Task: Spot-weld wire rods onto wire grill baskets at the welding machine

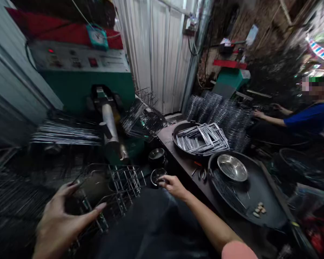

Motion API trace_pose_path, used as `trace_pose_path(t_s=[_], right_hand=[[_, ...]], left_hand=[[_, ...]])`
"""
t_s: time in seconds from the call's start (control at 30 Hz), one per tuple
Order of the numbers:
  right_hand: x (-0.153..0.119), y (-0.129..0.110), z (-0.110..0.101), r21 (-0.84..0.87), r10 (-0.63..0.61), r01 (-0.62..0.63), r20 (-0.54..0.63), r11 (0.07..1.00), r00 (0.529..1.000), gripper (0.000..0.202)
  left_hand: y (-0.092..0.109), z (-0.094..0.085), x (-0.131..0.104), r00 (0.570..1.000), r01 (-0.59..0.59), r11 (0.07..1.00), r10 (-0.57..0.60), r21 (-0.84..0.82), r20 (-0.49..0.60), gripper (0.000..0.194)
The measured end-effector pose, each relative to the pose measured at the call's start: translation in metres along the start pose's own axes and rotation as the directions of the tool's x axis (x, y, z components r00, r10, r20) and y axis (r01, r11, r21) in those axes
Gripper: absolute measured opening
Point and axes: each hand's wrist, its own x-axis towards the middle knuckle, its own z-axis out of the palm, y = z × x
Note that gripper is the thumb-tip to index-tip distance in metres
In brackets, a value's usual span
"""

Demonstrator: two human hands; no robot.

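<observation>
My left hand [63,217] is at the lower left, its thumb and fingers spread wide, near a wire rack [124,183] made of bent metal rods. No object shows between its fingers. My right hand [172,185] reaches to a small round metal bowl [157,176] beside my lap, its fingers bent together at the bowl's right rim. What those fingers hold, if anything, is too small to make out. Behind that bowl stands another small metal bowl [156,154]. Beyond the rack, a green machine [70,90] has a metal arm [109,118] pointing toward me.
A bench [169,135] at the right bears a black pan of rectangular wire frames [205,138], pliers [202,173] and a large black tray [270,190] with a steel bowl [232,167]. Stacked wire coils [218,111] stand behind. A person in blue [310,117] sits at far right.
</observation>
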Motion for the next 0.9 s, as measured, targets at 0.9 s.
trace_pose_path(t_s=[0.9], right_hand=[[0.071, -0.054, 0.048, 0.454, -0.105, -0.032, 0.273, 0.891, 0.956, 0.008]], left_hand=[[0.066, 0.022, 0.051, 0.865, -0.443, 0.773, 0.235, 0.453, 0.444, 0.066]])
